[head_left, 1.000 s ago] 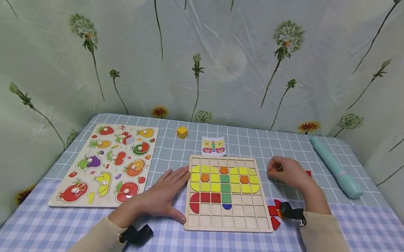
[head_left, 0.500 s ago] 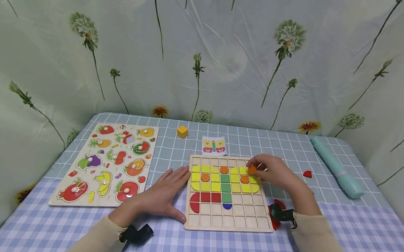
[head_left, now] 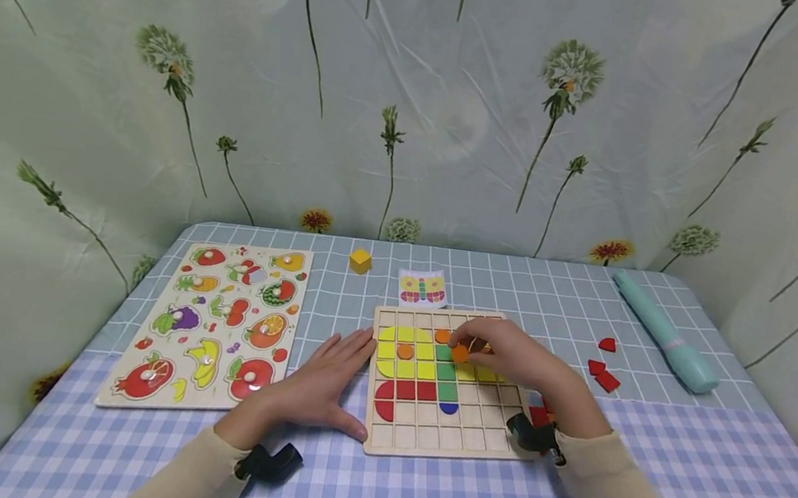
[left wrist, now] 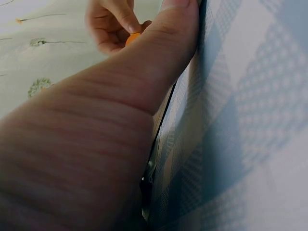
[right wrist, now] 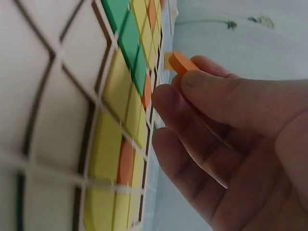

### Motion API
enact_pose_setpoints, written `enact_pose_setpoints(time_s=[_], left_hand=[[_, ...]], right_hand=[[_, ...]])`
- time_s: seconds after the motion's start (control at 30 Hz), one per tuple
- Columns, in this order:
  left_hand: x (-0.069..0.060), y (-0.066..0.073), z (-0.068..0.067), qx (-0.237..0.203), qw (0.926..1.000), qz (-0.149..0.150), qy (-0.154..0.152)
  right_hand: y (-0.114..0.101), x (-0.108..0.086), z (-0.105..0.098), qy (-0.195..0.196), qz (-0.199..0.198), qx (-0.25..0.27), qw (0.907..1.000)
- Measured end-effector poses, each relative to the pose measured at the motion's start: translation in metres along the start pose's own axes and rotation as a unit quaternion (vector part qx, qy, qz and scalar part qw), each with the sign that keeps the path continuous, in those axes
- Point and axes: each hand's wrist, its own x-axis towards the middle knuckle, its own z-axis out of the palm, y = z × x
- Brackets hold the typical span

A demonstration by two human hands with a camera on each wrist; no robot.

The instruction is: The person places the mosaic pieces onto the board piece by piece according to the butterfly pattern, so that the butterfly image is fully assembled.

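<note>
A wooden grid board (head_left: 450, 440) lies on the table, partly filled with yellow, red, green, orange and blue flat pieces in a butterfly pattern. Along its left edge rests my left hand (head_left: 322, 385), fingers spread and straight, the thumb at the near corner. My right hand (head_left: 516, 356) pinches an orange round piece (head_left: 459, 353) between thumb and finger above the green column, hiding part of the right yellow area. In the right wrist view the orange piece (right wrist: 183, 63) is tilted and held clear of the board. The left wrist view shows mostly my left thumb and wrist.
Behind the board lies a butterfly picture card (head_left: 422, 288), with a yellow cube (head_left: 360, 261) to its left. A fruit puzzle (head_left: 201, 401) occupies the left side. Several red pieces (head_left: 607, 381) lie at right, near a mint-green tube-like object (head_left: 665, 332).
My right hand has carried the orange piece leftward from the table right of the board to over its middle, uncovering red pieces at the right. My left hand has stayed still.
</note>
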Motion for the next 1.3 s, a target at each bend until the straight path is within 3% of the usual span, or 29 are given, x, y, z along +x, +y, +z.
enact_pose_setpoints(time_s=[0.1, 0.33, 0.6, 0.93, 1.3], left_hand=[[0.000, 0.000, 0.000, -0.002, 1.0000, 0.000, 0.000], [-0.001, 0.002, -0.002, -0.002, 1.0000, -0.002, -0.001], [0.000, 0.001, -0.001, 0.001, 1.0000, -0.001, -0.002], [-0.001, 0.000, -0.001, -0.002, 1.0000, 0.000, -0.001], [-0.001, 0.000, -0.001, -0.003, 1.0000, 0.004, -0.001]], right_hand=[[-0.007, 0.002, 0.005, -0.021, -0.025, 0.006, 0.9995], [-0.026, 0.006, 0.020, -0.072, -0.029, 0.033, 0.9964], [-0.036, 0.008, 0.033, -0.084, -0.068, 0.028, 0.9937], [-0.045, 0.010, 0.046, -0.117, -0.056, 0.038, 0.9909], [-0.045, 0.009, 0.048, -0.118, -0.061, 0.045, 0.9900]])
